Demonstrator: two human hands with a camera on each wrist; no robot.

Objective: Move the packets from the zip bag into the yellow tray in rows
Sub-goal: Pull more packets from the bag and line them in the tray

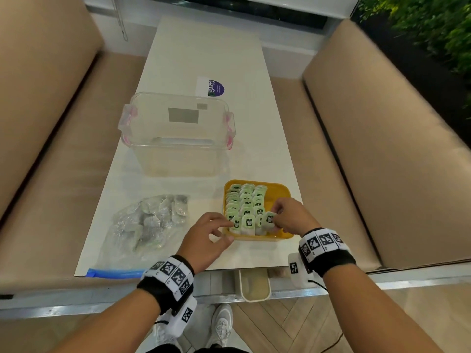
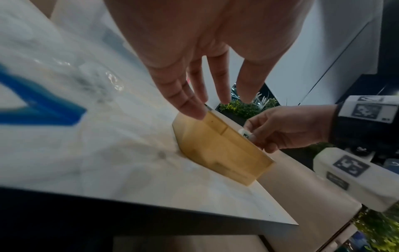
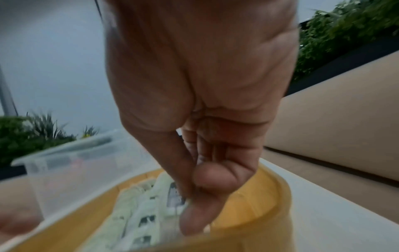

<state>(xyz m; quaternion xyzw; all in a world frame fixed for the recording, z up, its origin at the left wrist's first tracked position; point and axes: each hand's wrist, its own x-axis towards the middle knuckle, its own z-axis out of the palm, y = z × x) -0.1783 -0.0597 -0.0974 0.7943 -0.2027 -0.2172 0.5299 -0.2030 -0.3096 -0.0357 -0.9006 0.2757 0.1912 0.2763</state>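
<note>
Head view shows us well along: three rows of green packets [image 1: 246, 205] fill the left of the yellow tray [image 1: 280, 192]. Our right hand [image 1: 290, 216] pinches another packet [image 1: 269, 219] at the near end; our left hand [image 1: 206, 235], fingers relaxed, touches the tray's corner. More wait in the zip bag [image 1: 145, 225].

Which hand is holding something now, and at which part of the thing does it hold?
The right hand pinches one green packet by its upper right edge, over the yellow tray. The left hand holds nothing; its fingertips are at the tray's near left corner.
</note>
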